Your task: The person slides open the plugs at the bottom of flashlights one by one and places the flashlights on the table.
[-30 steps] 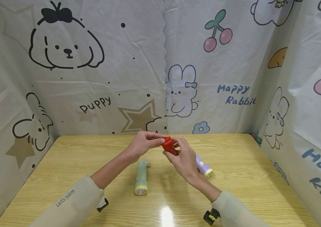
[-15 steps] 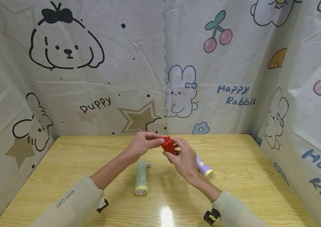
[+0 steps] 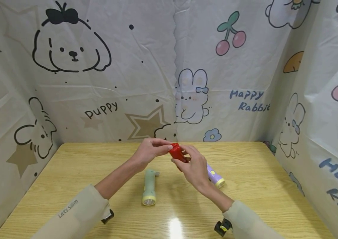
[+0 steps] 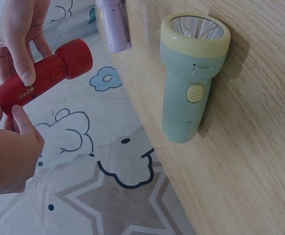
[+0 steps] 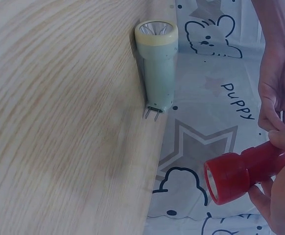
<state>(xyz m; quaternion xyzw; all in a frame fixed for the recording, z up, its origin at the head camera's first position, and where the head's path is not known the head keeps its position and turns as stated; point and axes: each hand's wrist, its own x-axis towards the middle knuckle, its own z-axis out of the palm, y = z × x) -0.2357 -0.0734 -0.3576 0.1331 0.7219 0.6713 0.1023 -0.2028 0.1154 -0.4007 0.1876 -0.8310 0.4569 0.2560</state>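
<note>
Both hands hold a red flashlight (image 3: 175,151) up over the far part of the table. My left hand (image 3: 149,152) pinches its tail end between thumb and fingers. Around the body my right hand (image 3: 195,167) curls, with the thumb lying along the barrel in the left wrist view. That view also shows a round button on the red barrel (image 4: 42,81). In the right wrist view the wide lens head (image 5: 225,178) sticks out past the right fingers.
A green flashlight (image 3: 149,186) with a cream head lies left of centre, its two metal plug prongs (image 5: 151,114) folded out. Behind the right wrist lies a purple flashlight (image 3: 215,176). Printed curtains (image 3: 145,83) enclose the wooden table (image 3: 76,166) at back and sides.
Both hands stay almost in place on the red flashlight, which tilts very slightly. The green and purple flashlights have not moved.
</note>
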